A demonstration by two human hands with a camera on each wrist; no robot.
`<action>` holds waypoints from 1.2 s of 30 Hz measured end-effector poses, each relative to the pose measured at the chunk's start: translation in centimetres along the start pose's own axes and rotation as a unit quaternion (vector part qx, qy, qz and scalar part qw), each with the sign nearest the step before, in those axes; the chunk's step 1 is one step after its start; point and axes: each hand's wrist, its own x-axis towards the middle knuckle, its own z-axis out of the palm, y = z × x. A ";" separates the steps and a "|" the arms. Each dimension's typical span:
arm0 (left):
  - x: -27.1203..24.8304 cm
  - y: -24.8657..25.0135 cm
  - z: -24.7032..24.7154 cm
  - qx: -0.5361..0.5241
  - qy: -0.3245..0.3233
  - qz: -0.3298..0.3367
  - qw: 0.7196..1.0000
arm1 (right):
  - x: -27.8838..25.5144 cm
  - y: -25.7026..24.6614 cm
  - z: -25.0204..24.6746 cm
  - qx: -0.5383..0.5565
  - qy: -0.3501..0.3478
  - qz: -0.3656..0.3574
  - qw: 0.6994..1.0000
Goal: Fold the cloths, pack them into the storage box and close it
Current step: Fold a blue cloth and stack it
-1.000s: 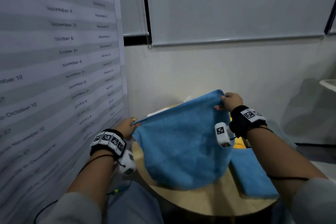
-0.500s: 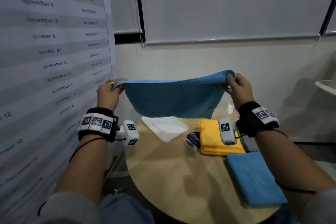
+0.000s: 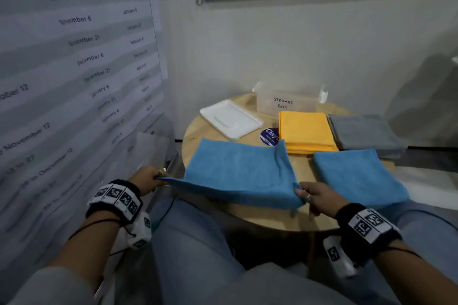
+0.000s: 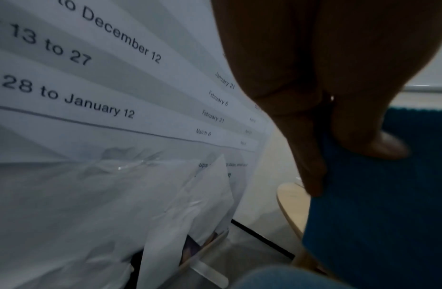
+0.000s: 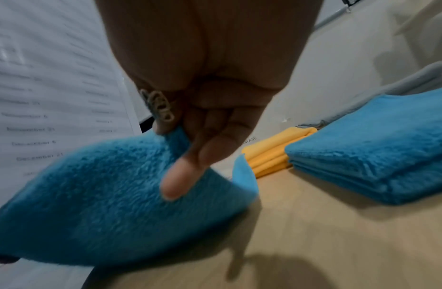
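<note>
Three cloths lie folded—yellow cloth [image 3: 306, 131], grey cloth [image 3: 364, 134], blue cloth [image 3: 357, 176]—while left hand [image 3: 146, 178] and right hand [image 3: 319, 198] pinch the unfolded blue cloth [image 3: 238, 171]; storage box [image 3: 285, 104] unpacked, open.

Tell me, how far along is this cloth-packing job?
Done: a blue, a yellow and a grey cloth lie folded. In hand: both hands pinch a second blue cloth, mid-fold. Left: packing; the storage box holds no visible cloth, its lid off.

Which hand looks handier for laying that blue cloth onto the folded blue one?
Probably the right hand: it pinches the blue cloth right beside the folded blue cloth; the left hand holds the far corner.
</note>
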 end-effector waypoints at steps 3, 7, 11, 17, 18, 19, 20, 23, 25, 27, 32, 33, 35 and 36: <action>0.2 0.1 -0.9 0.033 -0.063 -0.026 0.997 | -0.5 -0.1 0.5 -0.016 -0.053 0.038 0.998; 1.7 0.7 -1.9 0.045 -0.050 -0.047 0.997 | 0.1 -0.6 -0.1 -0.015 -0.051 0.045 0.998; 4.6 1.7 -2.6 -0.012 -0.009 -0.051 0.999 | 3.2 -0.3 -0.6 0.030 0.056 0.054 0.996; 10.9 2.4 -1.0 -0.073 -0.027 -0.080 0.994 | 9.4 1.1 0.3 0.032 0.169 0.125 0.977; 11.8 2.5 -0.4 -0.087 -0.024 -0.090 0.992 | 10.3 1.2 0.4 0.027 0.171 0.131 0.976; 12.8 2.6 0.2 -0.104 -0.021 -0.101 0.989 | 11.2 1.3 0.5 0.016 0.172 0.134 0.976; 13.6 2.7 0.8 -0.116 -0.019 -0.110 0.987 | 12.0 1.5 0.6 0.006 0.171 0.137 0.976; 16.1 2.8 2.5 -0.138 -0.024 -0.119 0.983 | 14.0 1.9 0.7 -0.018 0.173 0.158 0.972; 17.5 2.8 3.1 -0.150 -0.025 -0.116 0.982 | 15.0 2.3 0.6 -0.021 0.174 0.174 0.969; 18.9 2.5 3.5 -0.152 -0.015 -0.118 0.981 | 15.8 2.6 0.3 -0.019 0.175 0.189 0.966; 21.8 1.9 4.1 -0.128 -0.004 -0.153 0.980 | 16.9 3.4 -0.2 -0.025 0.174 0.212 0.961; 22.2 1.7 4.3 -0.126 -0.004 -0.155 0.980 | 17.0 3.5 -0.2 -0.028 0.177 0.217 0.960; 22.9 1.4 4.7 -0.123 -0.013 -0.153 0.981 | 16.8 3.8 -0.2 -0.030 0.183 0.233 0.955; 23.1 1.3 4.9 -0.120 -0.015 -0.154 0.981 | 16.7 4.0 -0.2 -0.036 0.188 0.241 0.952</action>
